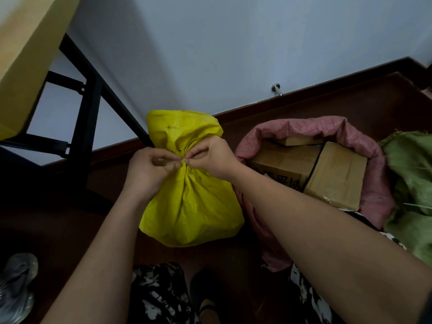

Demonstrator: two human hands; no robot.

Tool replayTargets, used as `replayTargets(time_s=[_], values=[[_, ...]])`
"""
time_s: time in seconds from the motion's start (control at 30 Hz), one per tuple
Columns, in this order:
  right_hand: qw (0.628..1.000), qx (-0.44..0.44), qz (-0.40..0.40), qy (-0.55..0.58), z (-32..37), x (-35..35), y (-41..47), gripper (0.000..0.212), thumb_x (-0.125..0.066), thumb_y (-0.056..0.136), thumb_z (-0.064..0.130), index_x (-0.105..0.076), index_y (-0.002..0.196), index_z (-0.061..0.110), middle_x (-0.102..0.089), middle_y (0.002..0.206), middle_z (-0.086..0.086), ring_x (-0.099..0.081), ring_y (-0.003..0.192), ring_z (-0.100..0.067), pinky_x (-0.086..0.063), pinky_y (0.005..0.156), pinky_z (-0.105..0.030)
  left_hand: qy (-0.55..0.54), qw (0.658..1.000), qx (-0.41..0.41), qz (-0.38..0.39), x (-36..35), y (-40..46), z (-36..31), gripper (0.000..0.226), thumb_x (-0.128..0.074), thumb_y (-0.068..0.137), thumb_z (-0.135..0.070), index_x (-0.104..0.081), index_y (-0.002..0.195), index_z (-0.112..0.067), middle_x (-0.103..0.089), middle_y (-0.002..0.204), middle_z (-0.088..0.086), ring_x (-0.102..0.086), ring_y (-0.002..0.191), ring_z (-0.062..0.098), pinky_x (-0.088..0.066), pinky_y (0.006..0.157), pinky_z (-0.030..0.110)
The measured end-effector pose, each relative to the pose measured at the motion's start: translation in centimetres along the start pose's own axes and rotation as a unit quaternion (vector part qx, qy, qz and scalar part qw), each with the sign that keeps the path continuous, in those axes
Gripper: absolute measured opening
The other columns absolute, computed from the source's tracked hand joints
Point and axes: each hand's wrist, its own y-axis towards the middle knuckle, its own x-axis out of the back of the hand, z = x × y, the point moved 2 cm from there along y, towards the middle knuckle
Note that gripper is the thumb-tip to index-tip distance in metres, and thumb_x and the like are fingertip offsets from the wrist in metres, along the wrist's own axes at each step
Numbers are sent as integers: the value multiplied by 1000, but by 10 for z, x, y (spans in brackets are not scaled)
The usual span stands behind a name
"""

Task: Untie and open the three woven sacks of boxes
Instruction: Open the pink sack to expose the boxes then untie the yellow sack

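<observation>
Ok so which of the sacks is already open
The pink sack, right of the yellow sack: its mouth is rolled down, showing cardboard boxes. The yellow one is tied at the neck; the green sack's mouth is out of view.

Both bare forearms reach forward and converge. The left hand point(146, 169) is curled, thumb and fingertips pinching at the tied neck of the yellow woven sack point(189, 206). The right hand point(214, 159) pinches the same knot from the opposite side, knuckles raised.
</observation>
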Motion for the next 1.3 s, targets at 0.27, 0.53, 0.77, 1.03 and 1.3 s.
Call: replayTargets(time_s=[0.27,0.53,0.77,1.03,1.3], values=[[1000,-5,-10,3,-3,-2,1,12,-79,73,3,-77,84,0,-64,65,3,-53,50,11,-43,58,-8,-50,999,13,8,-9,4,6,61,-77,68,7,-61,120,-20,-47,106,-1,-61,89,13,-51,77,9],[1000,-7,-3,-21,-4,-2,1,11,-81,72,6,-77,82,2,-63,62,5,-53,49,10,-42,56,-8,-127,987,96,31,-13,5,17,65,-81,64,4,-64,121,-22,-60,120,0,-60,92,-3,-49,76,10],[999,3,-7,-31,1,-1,1,11,-79,72,4,-78,82,2,-70,70,-4,-53,50,13,-39,54,-4,-87,996,8,-21,-9,7,12,35,-79,69,1,-71,101,-11,-58,88,-7,-59,72,-13,-49,69,10],[998,16,-9,-56,4,-2,0,9,-80,71,6,-78,80,4,-66,68,2,-53,53,14,-39,54,-4,-95,994,56,0,-10,9,21,24,-81,69,-5,-74,88,-17,-67,91,12,-62,83,15,-51,80,28],[996,22,1,-90,10,-1,1,6,-79,72,8,-79,78,7,-74,75,-6,-61,68,-6,-51,65,-23,-121,989,89,2,-11,8,21,12,-81,70,-8,-74,78,-14,-66,62,-6,-62,59,5,-52,60,20]])
